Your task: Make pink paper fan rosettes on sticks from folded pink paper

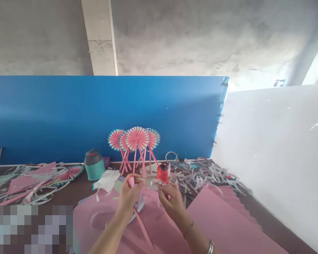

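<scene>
From my remote seat, I see a folded pink strip (143, 228) in front of the red spool (162, 174), its upper end grasped by the fingers of the left hand (129, 197). The right hand (172, 201), also before the spool, appears to pinch a curled white strip (154, 183). I judge this to be strip handling, calling for a light, steady grip and care against creasing. Pink paper (222, 218) lies nearer me than the spool; pleated fans (137, 138) stand behind it, leftward; loose strips (209, 176) heap to its right.
</scene>
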### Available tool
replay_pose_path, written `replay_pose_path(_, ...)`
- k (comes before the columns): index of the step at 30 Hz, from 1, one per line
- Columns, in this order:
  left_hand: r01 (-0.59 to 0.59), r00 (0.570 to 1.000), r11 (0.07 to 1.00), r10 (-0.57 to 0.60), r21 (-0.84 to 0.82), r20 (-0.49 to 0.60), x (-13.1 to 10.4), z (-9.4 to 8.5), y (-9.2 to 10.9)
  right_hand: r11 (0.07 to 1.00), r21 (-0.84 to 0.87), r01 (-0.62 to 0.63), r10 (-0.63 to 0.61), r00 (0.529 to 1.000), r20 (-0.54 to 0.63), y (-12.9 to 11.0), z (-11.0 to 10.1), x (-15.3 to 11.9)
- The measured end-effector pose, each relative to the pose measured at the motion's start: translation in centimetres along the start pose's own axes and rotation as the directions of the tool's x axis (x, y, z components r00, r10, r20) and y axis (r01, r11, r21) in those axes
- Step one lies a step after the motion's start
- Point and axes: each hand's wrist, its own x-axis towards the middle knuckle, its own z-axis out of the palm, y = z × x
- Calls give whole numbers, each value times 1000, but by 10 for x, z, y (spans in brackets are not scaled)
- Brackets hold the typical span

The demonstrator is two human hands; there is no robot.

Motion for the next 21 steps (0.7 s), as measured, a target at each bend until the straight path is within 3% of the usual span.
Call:
replay_pose_path(5, 45, 999, 994, -48, -102, -25, -1, -3, -13, 998, 20, -55, 55, 998, -18, 0, 1, 0)
replay_pose_path(10, 55, 998, 990, -58, -130, -19, 0, -10, -19, 999, -4, -45, 45, 998, 39, -3, 1, 0)
replay_pose_path(15, 54, 998, 989, -59, -139, -31, 0, -11, -18, 999, -27, -35, 38, 994, 100, -5, 1, 1)
replay_pose_path(21, 28, 998, 987, -38, -161, -58, -7, -6, -12, 995, 47, -93, 90, 994, 63, -13, -2, 2)
